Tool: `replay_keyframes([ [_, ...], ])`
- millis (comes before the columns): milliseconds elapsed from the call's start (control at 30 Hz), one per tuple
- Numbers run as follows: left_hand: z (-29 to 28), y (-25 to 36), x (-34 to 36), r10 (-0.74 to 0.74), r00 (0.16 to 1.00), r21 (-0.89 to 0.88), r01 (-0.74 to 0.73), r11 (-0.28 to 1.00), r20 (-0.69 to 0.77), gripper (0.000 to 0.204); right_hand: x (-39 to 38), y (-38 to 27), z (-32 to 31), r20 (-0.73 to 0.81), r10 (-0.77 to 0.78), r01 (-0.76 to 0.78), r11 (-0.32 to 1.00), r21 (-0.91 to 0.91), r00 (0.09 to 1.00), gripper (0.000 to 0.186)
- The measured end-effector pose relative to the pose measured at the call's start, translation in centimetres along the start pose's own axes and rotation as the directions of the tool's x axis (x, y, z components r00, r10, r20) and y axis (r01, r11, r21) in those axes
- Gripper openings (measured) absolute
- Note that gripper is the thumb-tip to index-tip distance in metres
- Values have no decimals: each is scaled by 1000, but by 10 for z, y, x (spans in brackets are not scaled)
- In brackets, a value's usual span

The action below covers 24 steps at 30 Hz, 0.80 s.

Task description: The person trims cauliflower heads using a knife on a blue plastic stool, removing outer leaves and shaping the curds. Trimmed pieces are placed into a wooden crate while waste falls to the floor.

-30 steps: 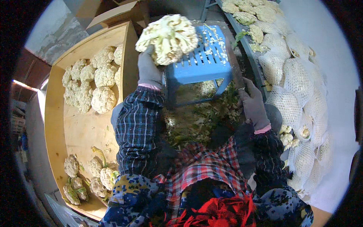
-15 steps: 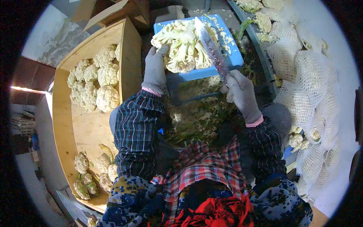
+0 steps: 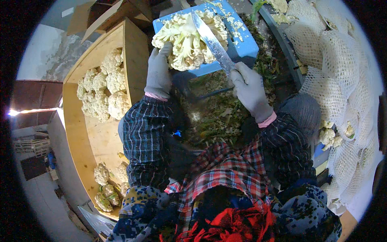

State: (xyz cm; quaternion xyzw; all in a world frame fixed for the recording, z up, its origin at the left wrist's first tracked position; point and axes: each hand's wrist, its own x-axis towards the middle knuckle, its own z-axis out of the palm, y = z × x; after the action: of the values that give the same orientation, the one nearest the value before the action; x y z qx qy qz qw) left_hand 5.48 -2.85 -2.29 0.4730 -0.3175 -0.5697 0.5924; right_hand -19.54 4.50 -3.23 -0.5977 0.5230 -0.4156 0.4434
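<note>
A cauliflower (image 3: 179, 40) lies on a blue board (image 3: 245, 56), its pale stalks turned up. My left hand (image 3: 159, 69), in a grey-white knit glove, grips the cauliflower's left edge with the thumb on top; the other fingers are mostly hidden. My gloved right hand (image 3: 249, 88) is closed round the handle end of a long knife (image 3: 211, 41). The wet, crumb-flecked blade slants up and left over the middle of the cauliflower. Whether its edge touches the stalks I cannot tell. Small white crumbs are scattered over the board's right side.
On the left, a wooden crate (image 3: 76, 133) holds several cauliflowers (image 3: 105, 86). White net bags (image 3: 342, 60) with cauliflower line the right side. An open cardboard box (image 3: 107, 18) stands at the far left. Leafy trimmings (image 3: 217, 117) lie below the board.
The knife has swung left, its tip now over the cauliflower's centre. The cauliflower sits turned, with its stalk side showing more. The whole view has shifted slightly.
</note>
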Motion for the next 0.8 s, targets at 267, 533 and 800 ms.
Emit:
replay_keyframes([
  [267,1,-10,1,-7,1000,-65,5,998,-24,35,-4,-4,13,111,188,-212,940,268,976,15],
  [533,2,-4,-6,-74,993,-389,106,915,96,37,-2,-18,7,16,230,-219,897,383,973,24],
  [800,42,22,-45,153,953,-158,-114,981,262,65,46,-36,-18,-57,114,-67,847,528,992,31],
])
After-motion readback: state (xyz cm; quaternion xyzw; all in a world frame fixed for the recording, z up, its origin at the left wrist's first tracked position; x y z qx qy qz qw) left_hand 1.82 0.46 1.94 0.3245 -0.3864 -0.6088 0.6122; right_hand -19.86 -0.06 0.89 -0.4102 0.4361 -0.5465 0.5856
